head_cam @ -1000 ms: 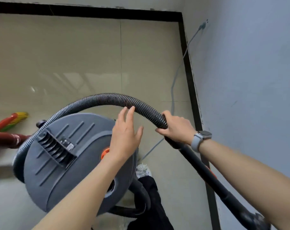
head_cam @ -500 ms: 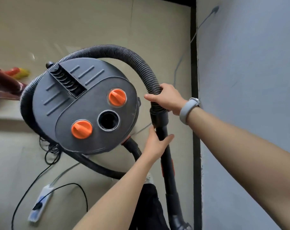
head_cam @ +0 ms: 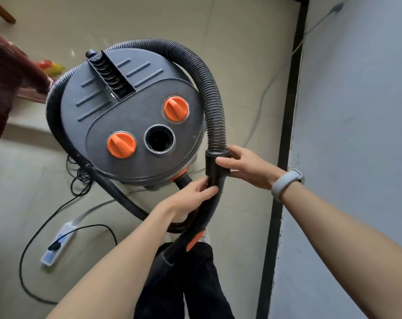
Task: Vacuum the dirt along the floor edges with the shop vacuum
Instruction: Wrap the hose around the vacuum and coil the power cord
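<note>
Hands are clamping the rigid wand (head_cam: 215, 180) beside the shop vacuum (head_cam: 131, 116): right hand (head_cam: 246, 168) gripping the cuff, left hand (head_cam: 190, 196) gripping below. Ribbed hose (head_cam: 209, 88) looks floppy; hold the stiff, light tube.

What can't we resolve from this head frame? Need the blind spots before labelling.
- Wand nozzle end: hidden behind the left forearm and dark trousers, so contact with the floor is unknown.
- Vacuum base and hose inlet: hidden under its own lid.
- Power strip switch state: too small.
- Dirt along the black baseboard: too fine to see.
- Right hand fingertips: behind the hose cuff.
- Left hand thumb: behind the wand.
</note>
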`<state>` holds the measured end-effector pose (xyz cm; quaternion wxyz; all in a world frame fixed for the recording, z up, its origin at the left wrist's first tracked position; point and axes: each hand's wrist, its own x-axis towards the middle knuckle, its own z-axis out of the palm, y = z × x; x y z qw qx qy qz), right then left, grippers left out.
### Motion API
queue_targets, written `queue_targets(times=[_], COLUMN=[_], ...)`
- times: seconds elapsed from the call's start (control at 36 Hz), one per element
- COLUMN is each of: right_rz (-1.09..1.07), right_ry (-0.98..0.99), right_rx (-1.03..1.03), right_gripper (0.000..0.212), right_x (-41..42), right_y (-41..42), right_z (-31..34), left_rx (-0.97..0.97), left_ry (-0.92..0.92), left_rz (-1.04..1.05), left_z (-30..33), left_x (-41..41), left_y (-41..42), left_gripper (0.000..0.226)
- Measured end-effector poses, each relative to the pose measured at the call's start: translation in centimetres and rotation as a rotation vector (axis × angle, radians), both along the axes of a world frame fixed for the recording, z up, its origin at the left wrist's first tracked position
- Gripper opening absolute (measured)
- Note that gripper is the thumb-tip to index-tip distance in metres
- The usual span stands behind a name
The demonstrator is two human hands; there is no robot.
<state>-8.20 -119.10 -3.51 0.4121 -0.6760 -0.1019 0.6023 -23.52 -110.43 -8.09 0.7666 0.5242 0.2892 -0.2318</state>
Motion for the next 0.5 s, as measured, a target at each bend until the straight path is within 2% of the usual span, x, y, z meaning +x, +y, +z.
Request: queue_targets(times=[0.08,0.19,0.25,0.31,0.33,0.42,0.5], right_rz=[0.062,0.115,0.093,0.079,0.068,-0.040,-0.103], right_ry=[-0.032,-0.203,-0.283,-0.376,-0.418,-0.458,-0.473], right_rx=[-0.017,-0.050,-0.085,-0.166,-0.199,-0.255,-0.270], right_gripper=[0.015,0.007,0.023,0.054,0.060,0.058,0.058], right_x=[-0.1,-0.5,-0.6,-0.5,-0.5,-0.5,-1.3], right_y=[1.0,1.9,1.9,1.6,1.3,0.7,1.1], right_z=[-0.2,-1.0,-1.5,-2.0,-2.1,-2.6,-2.8], left_rx=[0.081,0.281,0.368,0.566,0.675,0.968,1.274], left_ry=[0.011,0.016,0.028,0.056,0.063,0.059,0.044], left_rz=[0.029,0.032,0.036,0.030,0.055,0.152,0.162], left_z=[0.3,0.2,0.1,0.0,0.0,0.7,0.8], left_x=[-0.5,-1.4,-2.1,-3.1,-3.7,-5.4,-6.6], left_y=[0.4,-0.4,-1.2,-1.8,-2.0,-1.9,-1.0], left_gripper=[0.029,0.036,0.042,0.047,0.049,0.054,0.059])
